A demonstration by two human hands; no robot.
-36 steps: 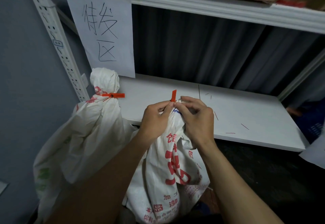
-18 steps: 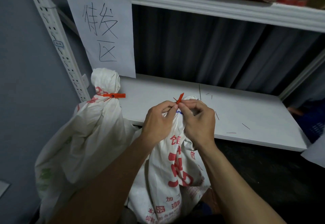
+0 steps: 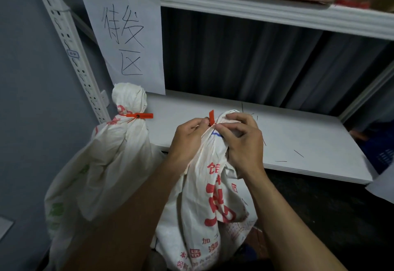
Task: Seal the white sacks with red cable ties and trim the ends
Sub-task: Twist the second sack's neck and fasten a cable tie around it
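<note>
I logged the near sack [image 3: 213, 185] standing against the front edge of the shelf board [image 3: 298, 134]. The left hand [image 3: 187, 136] pinched the red cable tie [image 3: 211, 117] at the gathered neck, tab end upright. The right hand [image 3: 241, 140] gripped the bunched neck just beside it. The second sack [image 3: 102, 160], on the left, was already tied.

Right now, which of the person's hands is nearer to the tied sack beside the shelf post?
Left. The left hand pinches the red cable tie to the right of the tied sack; the right hand grips the neck of the second sack, farther right.
</note>
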